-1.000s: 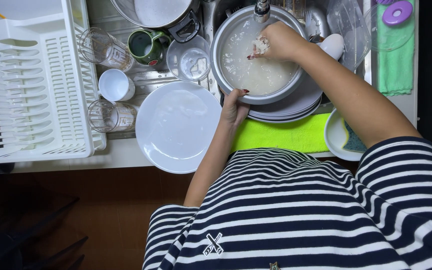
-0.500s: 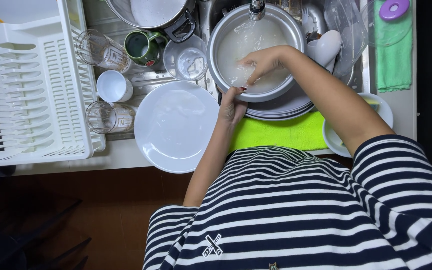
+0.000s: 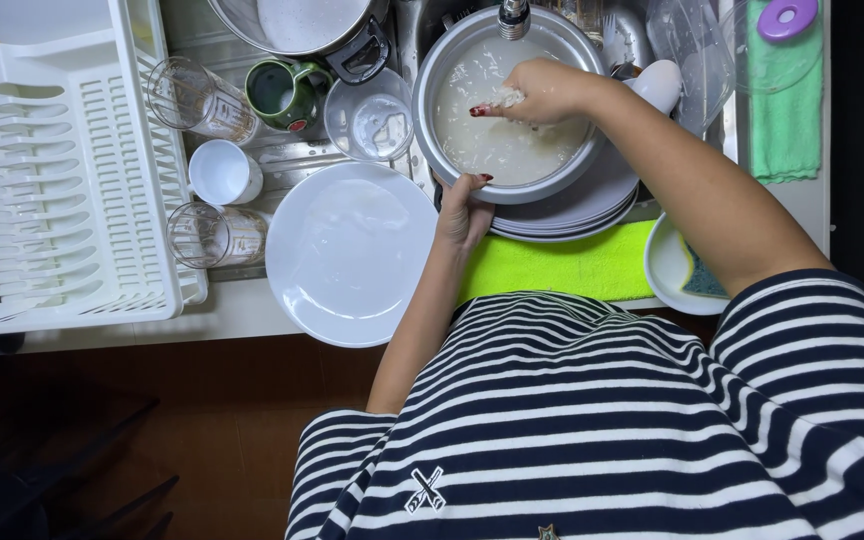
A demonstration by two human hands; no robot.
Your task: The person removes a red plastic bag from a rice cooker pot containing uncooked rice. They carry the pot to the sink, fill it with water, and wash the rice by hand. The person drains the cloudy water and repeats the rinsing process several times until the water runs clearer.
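Observation:
A round metal pot (image 3: 442,75) with cloudy white water and grains sits in the sink under the tap (image 3: 513,15). My left hand (image 3: 463,213) grips its near rim. Inside the pot my right hand (image 3: 535,92) is closed around a clump of the wet grains. The pot rests on a stack of plates (image 3: 592,205).
A large white plate (image 3: 347,255) lies left of the pot. Two glasses (image 3: 202,100), a green mug (image 3: 282,92), a white cup (image 3: 223,172) and a clear bowl (image 3: 370,117) crowd the sink. A white drying rack (image 3: 52,180) stands far left; a yellow-green cloth (image 3: 562,265) lies at the front.
My right hand has moved inside the pot, from the far side toward the near left and back up to the middle. The left hand stays on the rim.

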